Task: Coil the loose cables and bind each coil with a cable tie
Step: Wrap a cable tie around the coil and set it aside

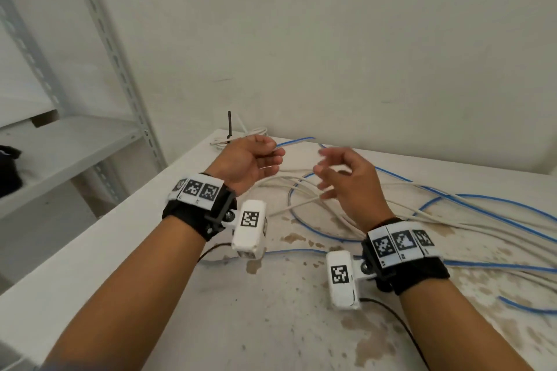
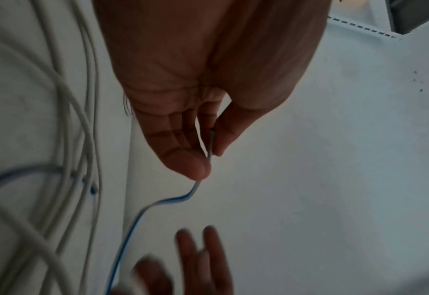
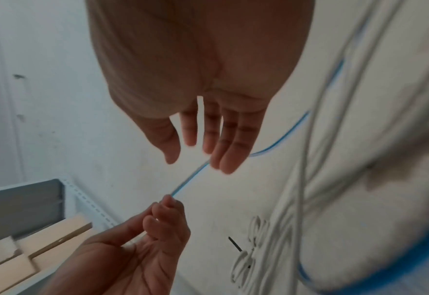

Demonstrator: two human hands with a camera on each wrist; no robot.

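My left hand (image 1: 256, 156) is raised over the table's far left corner and pinches the end of a thin blue cable (image 1: 297, 140) between thumb and fingers (image 2: 203, 165). That blue cable (image 3: 190, 177) runs from the pinch toward my right hand (image 1: 340, 175), which hovers open with spread fingers (image 3: 223, 151) and holds nothing. Loose white cables (image 1: 301, 187) and more blue cable (image 1: 482, 199) sprawl on the table below and to the right. A small coiled white cable (image 1: 241, 135) with a black cable tie (image 1: 229, 123) standing up lies at the far corner.
The stained white table (image 1: 271, 310) meets a white wall behind. Grey metal shelving (image 1: 90, 135) stands to the left, with a dark object (image 1: 9, 172) on one shelf. Cardboard boxes (image 3: 31, 249) show low beside the shelving in the right wrist view.
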